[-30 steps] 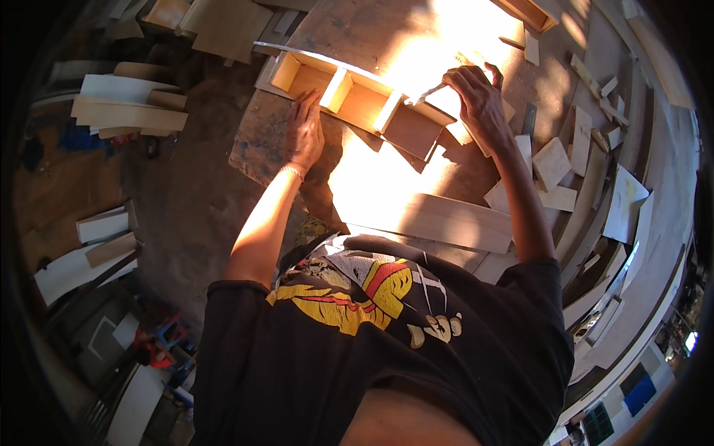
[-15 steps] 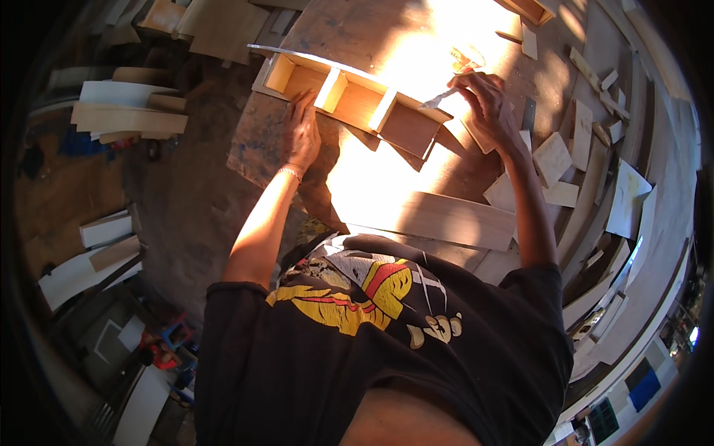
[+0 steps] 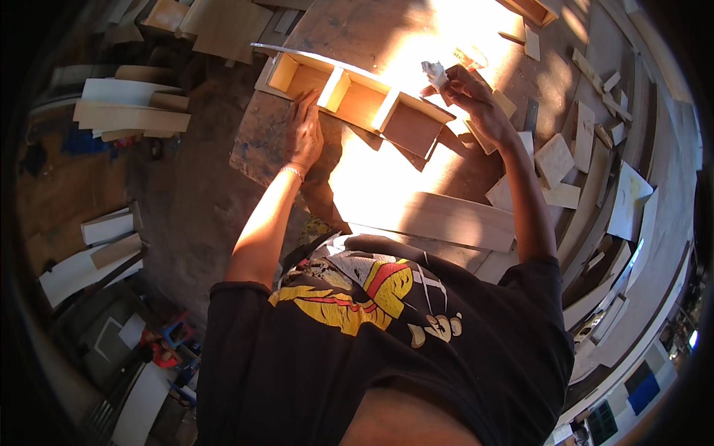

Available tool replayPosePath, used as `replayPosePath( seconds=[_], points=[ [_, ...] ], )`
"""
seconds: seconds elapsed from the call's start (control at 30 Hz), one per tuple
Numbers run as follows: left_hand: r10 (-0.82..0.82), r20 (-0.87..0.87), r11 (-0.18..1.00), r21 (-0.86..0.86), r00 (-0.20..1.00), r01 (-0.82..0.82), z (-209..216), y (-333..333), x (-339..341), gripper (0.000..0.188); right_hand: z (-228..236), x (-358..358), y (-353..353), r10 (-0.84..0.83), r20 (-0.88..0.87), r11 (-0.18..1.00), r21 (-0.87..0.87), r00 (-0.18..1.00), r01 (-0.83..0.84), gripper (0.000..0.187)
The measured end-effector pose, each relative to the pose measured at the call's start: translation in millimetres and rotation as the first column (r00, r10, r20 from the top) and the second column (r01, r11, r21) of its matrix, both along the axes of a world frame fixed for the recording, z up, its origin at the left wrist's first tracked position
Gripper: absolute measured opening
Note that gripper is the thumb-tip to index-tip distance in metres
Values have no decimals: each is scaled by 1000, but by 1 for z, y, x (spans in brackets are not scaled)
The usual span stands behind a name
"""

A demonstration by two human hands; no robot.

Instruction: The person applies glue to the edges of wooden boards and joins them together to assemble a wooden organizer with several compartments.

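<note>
A long, shallow wooden box [image 3: 349, 102] with dividers lies on the worktable [image 3: 256, 145], its compartments facing up. My left hand [image 3: 303, 134] grips the near edge at its left end, fingers reaching over into the leftmost compartment; the thumb is hidden. Just beyond the box's right end, my right hand [image 3: 474, 97] is raised, fingers closed around a crumpled whitish piece [image 3: 434, 73]. It looks soft, like thin plastic or paper, and its upper end points away from me. It is apart from the box. The rightmost section of the box has a darker brown floor.
A flat board [image 3: 461, 219] lies between me and the box. Several wood offcuts [image 3: 553, 160] are scattered on the right. Another wooden box [image 3: 532, 9] stands at the far right. Stacked panels [image 3: 134, 115] are at the left, beyond the table. Bright sunlight washes out the table's middle.
My right hand has lifted away from the box's right end and turned; the whitish piece, earlier pointing down-left at the box edge, now points up. My left hand stays on the box.
</note>
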State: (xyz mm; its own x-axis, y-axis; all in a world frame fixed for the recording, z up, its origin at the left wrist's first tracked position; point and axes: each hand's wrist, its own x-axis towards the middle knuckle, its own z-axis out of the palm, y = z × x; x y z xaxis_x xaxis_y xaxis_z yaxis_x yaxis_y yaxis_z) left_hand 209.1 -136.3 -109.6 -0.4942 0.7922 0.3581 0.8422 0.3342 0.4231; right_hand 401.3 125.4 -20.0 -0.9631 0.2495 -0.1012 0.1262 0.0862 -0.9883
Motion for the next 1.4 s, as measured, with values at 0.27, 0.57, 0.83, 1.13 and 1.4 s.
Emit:
replayPosePath(
  seconds=[0.27,0.57,0.83,1.13,1.4],
  points=[
    [6,1,1000,-5,1000,-6,2,1,1,34,13,4,-17,80,-65,648,762,995,-2,14],
    [-2,-7,1000,12,1000,2,1,2,0,33,15,16,-23,122,-25,454,891,992,-34,13],
    [-2,15,1000,31,1000,1,1,2,1,33,25,56,-17,42,-63,454,890,997,37,15],
    [-2,-3,1000,9,1000,2,0,2,0,32,-2,31,1,-162,-260,354,885,952,302,10],
    [18,-3,999,-36,1000,-18,3,1,1,33,-15,18,9,-81,-236,337,908,968,249,24]
  ],
)
